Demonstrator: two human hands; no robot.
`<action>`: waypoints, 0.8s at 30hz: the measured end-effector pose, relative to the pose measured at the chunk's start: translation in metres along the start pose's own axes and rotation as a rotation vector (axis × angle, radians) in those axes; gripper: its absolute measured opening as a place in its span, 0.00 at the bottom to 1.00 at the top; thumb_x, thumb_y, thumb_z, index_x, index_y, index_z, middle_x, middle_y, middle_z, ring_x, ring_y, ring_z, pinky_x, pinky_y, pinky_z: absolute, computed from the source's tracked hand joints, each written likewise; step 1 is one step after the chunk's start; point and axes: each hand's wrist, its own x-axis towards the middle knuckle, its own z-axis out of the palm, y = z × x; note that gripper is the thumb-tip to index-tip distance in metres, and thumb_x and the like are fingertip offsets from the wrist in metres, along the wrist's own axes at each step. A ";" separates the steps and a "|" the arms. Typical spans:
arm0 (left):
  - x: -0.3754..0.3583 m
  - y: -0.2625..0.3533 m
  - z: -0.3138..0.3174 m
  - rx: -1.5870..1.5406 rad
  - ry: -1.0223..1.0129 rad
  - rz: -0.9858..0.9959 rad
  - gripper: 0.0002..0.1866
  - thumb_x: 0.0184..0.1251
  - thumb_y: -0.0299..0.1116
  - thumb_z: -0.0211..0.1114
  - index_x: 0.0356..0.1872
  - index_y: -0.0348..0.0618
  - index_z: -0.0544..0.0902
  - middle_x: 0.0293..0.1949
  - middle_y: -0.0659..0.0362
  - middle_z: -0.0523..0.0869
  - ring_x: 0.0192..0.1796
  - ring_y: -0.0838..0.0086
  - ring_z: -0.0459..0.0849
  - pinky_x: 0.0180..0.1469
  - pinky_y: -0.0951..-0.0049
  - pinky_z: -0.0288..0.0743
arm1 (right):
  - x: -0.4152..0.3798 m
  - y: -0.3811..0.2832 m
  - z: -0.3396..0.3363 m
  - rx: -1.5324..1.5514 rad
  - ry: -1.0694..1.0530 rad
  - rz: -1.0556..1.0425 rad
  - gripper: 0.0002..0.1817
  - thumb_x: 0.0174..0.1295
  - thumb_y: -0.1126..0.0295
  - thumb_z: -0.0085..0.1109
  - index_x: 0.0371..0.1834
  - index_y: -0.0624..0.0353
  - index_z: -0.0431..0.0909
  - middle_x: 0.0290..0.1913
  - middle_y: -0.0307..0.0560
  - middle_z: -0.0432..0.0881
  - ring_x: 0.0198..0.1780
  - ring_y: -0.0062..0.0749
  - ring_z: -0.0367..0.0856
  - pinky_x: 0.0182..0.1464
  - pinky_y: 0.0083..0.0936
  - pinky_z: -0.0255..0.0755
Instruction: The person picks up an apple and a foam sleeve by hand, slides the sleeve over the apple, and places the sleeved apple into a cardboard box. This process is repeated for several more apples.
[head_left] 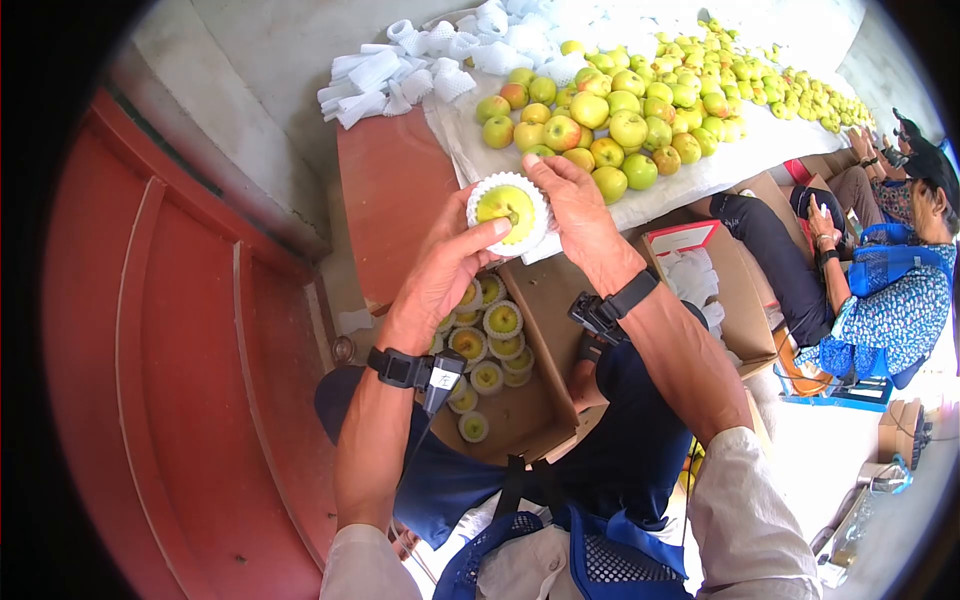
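Between my hands is a yellow-green apple [498, 204], stem side towards me, with a white foam net [476, 215] around it. My left hand [438, 262] grips it from the left, thumb pressed on the apple near its stem. On the other side my right hand [582, 218] has its fingers closed on the net's edge and the apple's side. Below them stands an open cardboard box [550, 375] with several net-wrapped apples [467, 343] in its left part. Just beyond my hands, loose green and reddish apples [628, 128] lie piled on a white cloth [460, 140].
Empty foam nets [410, 65] are heaped at the table's far left, past its bare red corner [390, 180]. A second cardboard box [735, 300] with white material stands to my right. Other people [890, 300] sit further right. A red door [180, 350] is at left.
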 end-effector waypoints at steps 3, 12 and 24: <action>0.002 -0.003 0.003 -0.005 0.000 0.014 0.34 0.72 0.35 0.68 0.74 0.35 0.66 0.65 0.52 0.78 0.66 0.65 0.79 0.67 0.56 0.76 | 0.009 0.014 0.001 -0.039 0.101 -0.078 0.17 0.74 0.64 0.65 0.52 0.68 0.78 0.39 0.45 0.83 0.39 0.25 0.81 0.40 0.24 0.78; 0.002 -0.005 0.006 -0.163 -0.033 -0.003 0.31 0.74 0.34 0.65 0.74 0.35 0.66 0.67 0.50 0.77 0.68 0.61 0.79 0.66 0.53 0.79 | 0.015 0.026 0.000 -0.095 0.171 -0.245 0.22 0.73 0.65 0.66 0.61 0.69 0.71 0.40 0.46 0.81 0.37 0.25 0.80 0.38 0.24 0.76; -0.001 -0.004 0.004 -0.093 -0.020 -0.055 0.30 0.74 0.40 0.67 0.71 0.41 0.71 0.62 0.56 0.81 0.61 0.70 0.81 0.57 0.64 0.77 | 0.006 0.005 0.002 -0.145 0.174 -0.065 0.21 0.77 0.59 0.57 0.59 0.68 0.73 0.37 0.49 0.84 0.36 0.27 0.80 0.38 0.27 0.74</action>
